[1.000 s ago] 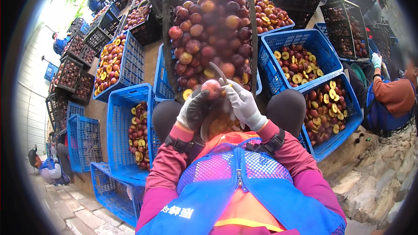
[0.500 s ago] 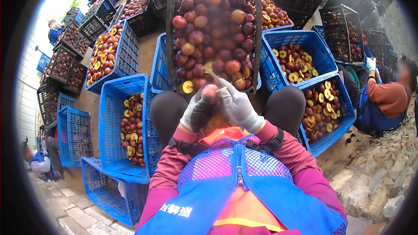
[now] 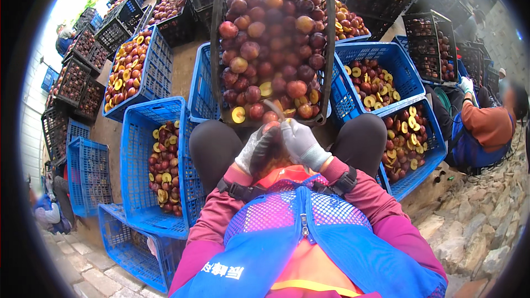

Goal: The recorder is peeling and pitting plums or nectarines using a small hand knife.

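My left hand (image 3: 256, 149), in a white glove with a dark palm, holds a red plum (image 3: 270, 129) between my knees. My right hand (image 3: 301, 142), in a pale grey glove, grips a curved knife (image 3: 273, 106), its blade angled up over the plum. Both hands meet at the fruit. Just beyond them a black crate (image 3: 217, 91) is piled with whole plums and a few cut ones. Something orange-brown beneath my hands is mostly hidden.
Blue crates of cut plums stand left (image 3: 128, 165), far left (image 3: 162, 66) and right (image 3: 408, 66), (image 3: 419, 185). Empty blue crates (image 3: 88, 171) are stacked lower left. Black crates (image 3: 77, 80) surround these. A co-worker (image 3: 486, 129) sits at right; others sit left. Stones (image 3: 477, 226) lie lower right.
My hands with the plum and knife have lowered slightly toward my lap, the blade now less raised. The view has shifted a little, with surrounding crates sliding leftward in the frame.
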A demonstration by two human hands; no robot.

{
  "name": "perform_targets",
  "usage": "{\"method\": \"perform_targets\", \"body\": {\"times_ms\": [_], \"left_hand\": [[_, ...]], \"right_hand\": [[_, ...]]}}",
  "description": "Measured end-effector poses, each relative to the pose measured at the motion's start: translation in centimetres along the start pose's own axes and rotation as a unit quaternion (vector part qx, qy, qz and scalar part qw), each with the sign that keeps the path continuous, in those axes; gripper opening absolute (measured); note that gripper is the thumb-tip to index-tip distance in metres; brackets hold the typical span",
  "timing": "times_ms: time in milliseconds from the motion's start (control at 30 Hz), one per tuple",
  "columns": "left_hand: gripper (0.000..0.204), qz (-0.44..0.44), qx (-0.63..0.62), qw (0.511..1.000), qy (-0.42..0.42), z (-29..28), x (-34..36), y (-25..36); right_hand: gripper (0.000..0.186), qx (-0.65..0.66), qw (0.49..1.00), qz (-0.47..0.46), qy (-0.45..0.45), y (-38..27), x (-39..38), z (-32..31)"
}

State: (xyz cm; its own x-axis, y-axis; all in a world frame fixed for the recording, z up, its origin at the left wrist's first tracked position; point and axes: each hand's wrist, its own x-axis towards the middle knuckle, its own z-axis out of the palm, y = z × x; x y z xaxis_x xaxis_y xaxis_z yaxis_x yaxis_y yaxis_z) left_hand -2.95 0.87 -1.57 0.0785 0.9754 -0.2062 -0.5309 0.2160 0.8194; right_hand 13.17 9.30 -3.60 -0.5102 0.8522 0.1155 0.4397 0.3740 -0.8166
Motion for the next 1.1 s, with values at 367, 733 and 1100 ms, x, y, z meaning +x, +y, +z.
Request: {"method": "perform_targets", "body": {"times_ms": [367, 733, 1100], "left_hand": [[0.065, 0.278, 0.517, 0.792, 0.165, 0.8, -0.3, 0.0], [0.046, 0.108, -0.223, 0.969, -0.025, 3.6, -2.3, 6.2], [0.039, 0.072, -0.231, 0.970, 0.006, 4.6, -2.5, 4.9]], "right_hand": [[0.037, -0.197, 0.974, -0.113, -0.004, -1.0, -1.6, -4.4], [0.039, 0.003, 0.990, -0.143, -0.009, -3.9, -4.0, -7.4], [0.042, -0.024, 0.985, -0.172, -0.022, -3.7, -5.1, -7.8]]}}
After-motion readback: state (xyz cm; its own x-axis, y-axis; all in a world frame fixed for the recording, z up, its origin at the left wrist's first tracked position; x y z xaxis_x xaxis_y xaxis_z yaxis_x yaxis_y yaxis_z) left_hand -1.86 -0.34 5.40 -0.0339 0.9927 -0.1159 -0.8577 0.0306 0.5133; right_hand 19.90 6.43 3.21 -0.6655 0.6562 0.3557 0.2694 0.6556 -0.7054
